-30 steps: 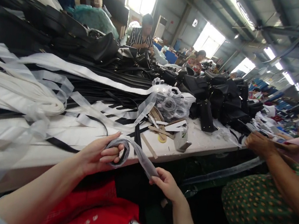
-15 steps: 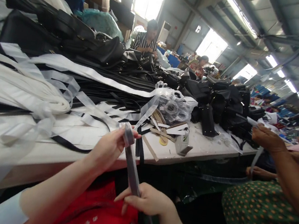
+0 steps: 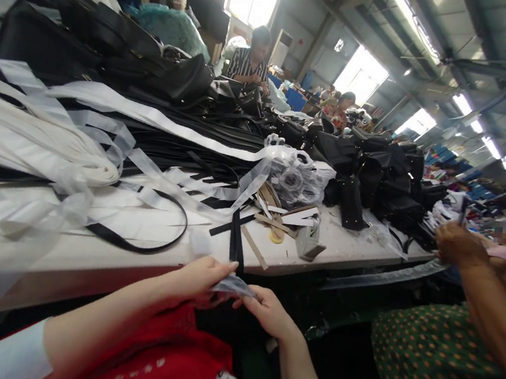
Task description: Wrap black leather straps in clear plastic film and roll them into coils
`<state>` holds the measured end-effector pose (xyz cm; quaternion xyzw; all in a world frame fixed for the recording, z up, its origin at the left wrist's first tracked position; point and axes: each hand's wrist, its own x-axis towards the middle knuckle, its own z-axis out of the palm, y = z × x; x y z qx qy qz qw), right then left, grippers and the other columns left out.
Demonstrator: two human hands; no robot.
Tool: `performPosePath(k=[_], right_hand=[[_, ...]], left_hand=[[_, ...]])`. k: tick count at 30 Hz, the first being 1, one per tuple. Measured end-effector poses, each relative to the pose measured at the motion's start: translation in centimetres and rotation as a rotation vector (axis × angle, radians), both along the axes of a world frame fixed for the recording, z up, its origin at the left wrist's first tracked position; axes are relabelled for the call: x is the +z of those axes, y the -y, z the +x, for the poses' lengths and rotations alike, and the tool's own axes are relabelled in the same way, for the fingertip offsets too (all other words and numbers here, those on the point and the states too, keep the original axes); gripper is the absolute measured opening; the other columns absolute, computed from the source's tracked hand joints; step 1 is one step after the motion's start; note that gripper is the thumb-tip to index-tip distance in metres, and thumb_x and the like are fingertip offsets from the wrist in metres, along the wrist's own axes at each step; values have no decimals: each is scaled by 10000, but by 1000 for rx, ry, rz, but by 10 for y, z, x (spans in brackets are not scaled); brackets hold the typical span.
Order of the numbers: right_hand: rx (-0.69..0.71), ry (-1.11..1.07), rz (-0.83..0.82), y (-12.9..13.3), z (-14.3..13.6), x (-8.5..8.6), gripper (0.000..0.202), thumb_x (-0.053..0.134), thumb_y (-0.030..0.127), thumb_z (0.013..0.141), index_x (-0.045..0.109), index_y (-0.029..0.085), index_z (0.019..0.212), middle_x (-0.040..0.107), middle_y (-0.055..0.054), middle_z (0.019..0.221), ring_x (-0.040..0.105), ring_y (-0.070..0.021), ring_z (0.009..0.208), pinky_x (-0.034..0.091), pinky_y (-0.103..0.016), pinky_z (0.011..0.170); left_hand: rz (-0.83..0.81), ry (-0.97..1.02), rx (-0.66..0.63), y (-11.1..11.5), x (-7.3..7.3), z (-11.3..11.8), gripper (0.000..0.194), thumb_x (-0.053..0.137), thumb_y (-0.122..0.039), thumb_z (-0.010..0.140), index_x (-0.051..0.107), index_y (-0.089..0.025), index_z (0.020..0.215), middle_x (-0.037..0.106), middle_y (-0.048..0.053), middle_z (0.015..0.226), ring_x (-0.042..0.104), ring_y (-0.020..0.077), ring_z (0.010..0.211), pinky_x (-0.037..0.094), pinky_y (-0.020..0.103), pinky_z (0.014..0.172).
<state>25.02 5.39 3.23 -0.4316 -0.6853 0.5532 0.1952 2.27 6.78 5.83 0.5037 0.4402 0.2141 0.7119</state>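
My left hand [image 3: 202, 275] pinches one end of a crumpled translucent plastic strip [image 3: 235, 285] just off the table's front edge. The other end is gripped by my right hand [image 3: 270, 313], thumb on top and fingers curled under. The strip is short and taut between them, greyish where it folds; whether a strap lies inside it I cannot tell. Just beyond my fingers, two narrow black straps [image 3: 236, 240] lie crossed, hanging to the table edge. A curved black strap [image 3: 152, 249] lies on white sheets to the left.
On the white table [image 3: 280, 266] are black bags [image 3: 156, 74], long white bands [image 3: 31, 135], rolled clear plastic [image 3: 299, 177] and several cardboard strips [image 3: 254, 249]. At right, a co-worker's hand [image 3: 462, 245] holds a long clear strip. Another person [image 3: 251, 65] works across the table.
My left hand has come down and closer to my right hand, which rose. The long dark strap upright between them no longer shows; a short plastic stretch does. The co-worker's hand shifted right.
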Motion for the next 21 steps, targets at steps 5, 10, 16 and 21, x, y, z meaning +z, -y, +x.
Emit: performPosePath(k=[5,10,16,21], right_hand=[[-65,-129,-232,7,11,-13,509,671,525,785,661,95,1057,647,-28,663,576,-134,591,435,-248,593],[-174,-42,-83,2,21,-12,563,802,430,663,622,153,1119,659,-26,815,591,-146,655,476,-261,620],[-188,170,64,10,3,-18,409,539,471,897,651,165,1145,671,-39,793,621,-197,808,474,-331,822],[250,-76,-238,31,-37,4,443,453,488,951,668,163,1162,660,-8,682,528,-102,587,447,-240,665]], left_hand=[[-483,408,111,-13,8,-11,646,421,-642,874,613,-132,527,240,-98,265,188,45,245,412,199,442],[-651,680,263,-26,22,-28,614,321,-470,974,597,-114,557,286,-76,262,263,42,231,503,201,503],[-495,772,543,-42,38,-46,490,286,-308,995,614,-86,707,348,-73,342,346,62,296,525,233,537],[144,486,736,-36,30,-18,223,458,-273,925,608,-147,819,603,37,724,587,159,687,504,290,717]])
